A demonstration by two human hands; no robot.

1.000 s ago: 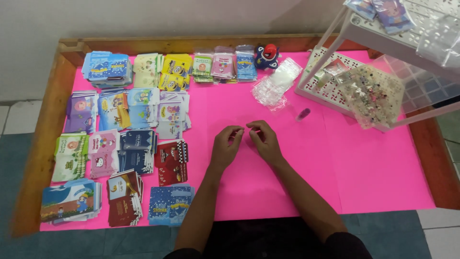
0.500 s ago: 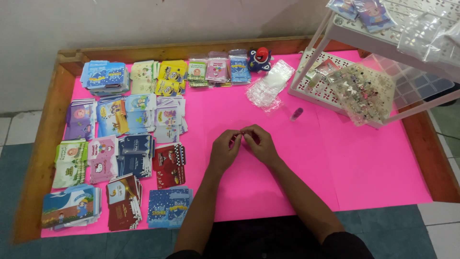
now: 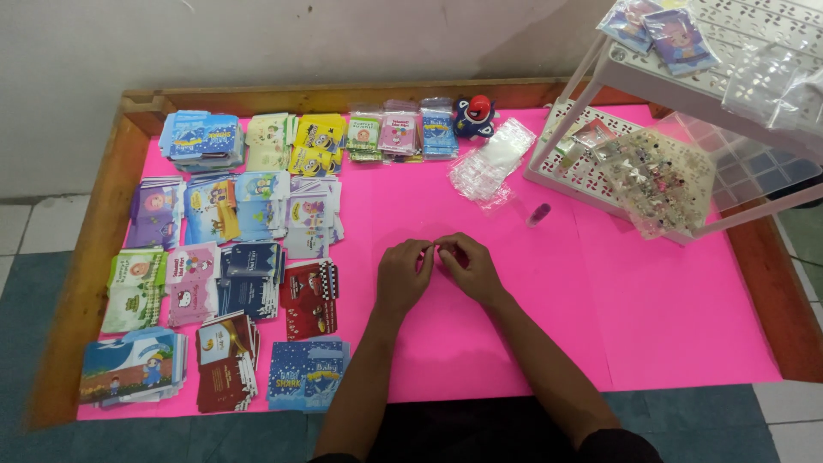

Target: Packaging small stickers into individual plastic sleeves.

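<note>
I see my left hand [image 3: 403, 274] and right hand [image 3: 467, 267] meeting over the pink bench [image 3: 669, 326], fingers pinched on something tiny, probably light and slippery; best gripped at its edges.

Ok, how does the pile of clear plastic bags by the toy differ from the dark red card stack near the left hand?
The clear plastic bags are see-through and lie in a loose, skewed heap; the dark red card stack is opaque, printed and roughly squared up. The bags sit far from both hands, near the blue and red toy; the red stack lies just beside the left hand. Both rest flat on the pink table cover.
</note>
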